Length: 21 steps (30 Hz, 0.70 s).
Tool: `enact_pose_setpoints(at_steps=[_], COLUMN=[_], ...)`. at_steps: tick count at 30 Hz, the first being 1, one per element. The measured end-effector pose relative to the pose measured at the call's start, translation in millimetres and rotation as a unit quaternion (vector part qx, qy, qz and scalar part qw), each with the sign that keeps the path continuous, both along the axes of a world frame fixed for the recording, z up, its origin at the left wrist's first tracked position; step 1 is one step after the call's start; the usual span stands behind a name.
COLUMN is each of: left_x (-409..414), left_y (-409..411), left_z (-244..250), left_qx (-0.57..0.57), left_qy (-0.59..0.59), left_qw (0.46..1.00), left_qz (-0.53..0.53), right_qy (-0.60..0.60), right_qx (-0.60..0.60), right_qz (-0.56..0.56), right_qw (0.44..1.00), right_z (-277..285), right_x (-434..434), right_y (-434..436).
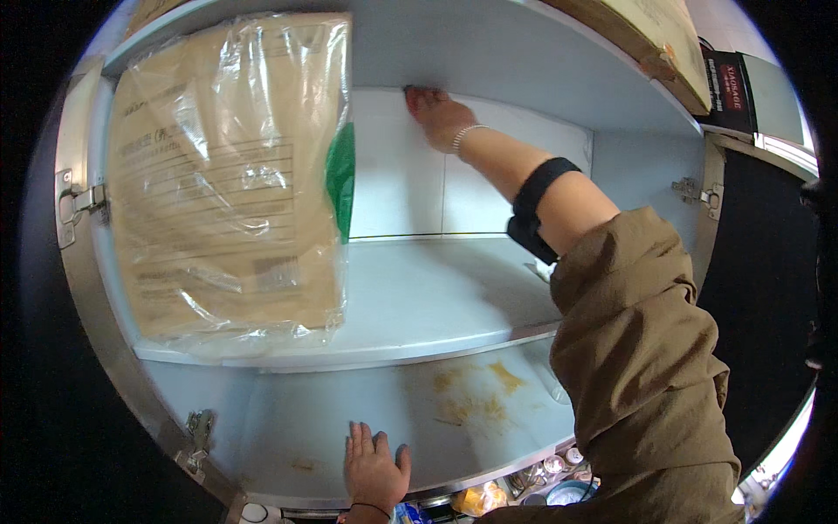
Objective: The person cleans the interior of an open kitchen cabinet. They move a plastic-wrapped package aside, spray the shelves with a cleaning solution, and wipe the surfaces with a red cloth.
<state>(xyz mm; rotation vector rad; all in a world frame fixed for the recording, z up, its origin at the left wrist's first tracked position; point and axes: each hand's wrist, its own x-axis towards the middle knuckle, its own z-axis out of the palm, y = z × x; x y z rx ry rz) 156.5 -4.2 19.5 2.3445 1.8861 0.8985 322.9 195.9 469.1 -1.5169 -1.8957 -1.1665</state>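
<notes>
My right hand (444, 116) reaches deep into the upper compartment of a wall cabinet. It presses a small red cloth or pad (412, 101) into the top of the white back wall (399, 170), where it meets the compartment's ceiling. The hand covers most of the red thing, so its exact kind is unclear. Low in the view, my left hand (376, 468) lies flat, palm down and fingers spread, on the lower shelf board (301, 419). Yellow-brown stains (481, 396) mark that board to the right of this hand.
A large carton wrapped in clear plastic (216, 196) fills the left of the upper shelf (419, 281). Hinges (697, 193) hold doors swung outward on both sides. Boxes (727, 92) sit on top. Below are jars (554, 465) and a yellow package (483, 499).
</notes>
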Motion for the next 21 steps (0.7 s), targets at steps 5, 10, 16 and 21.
enact_pose_setpoints(at_steps=[5, 10, 16, 21], left_x=[1.2, -0.7, 0.4, 2.8], left_y=[-0.7, -0.9, -1.8, -2.2], left_z=[-0.2, -0.4, 1.4, -1.3], left_qx=[-0.002, 0.001, 0.01, 0.079], left_qy=[-0.007, 0.002, -0.011, -0.03], left_qw=[1.0, 1.0, 1.0, 0.996], left_qz=[0.009, 0.013, 0.018, -0.001], right_qy=[-0.007, 0.005, -0.14, -0.231], right_qx=[0.007, -0.071, -0.007, -0.094], right_qz=[-0.052, -0.107, -0.094, -0.133], right_qw=[0.999, 0.992, 0.986, 0.959], right_z=[-0.9, -1.1, -19.2, -61.6], right_x=[61.7, 25.6, 19.6, 66.2], right_y=[7.0, -10.9, -3.6, -14.7])
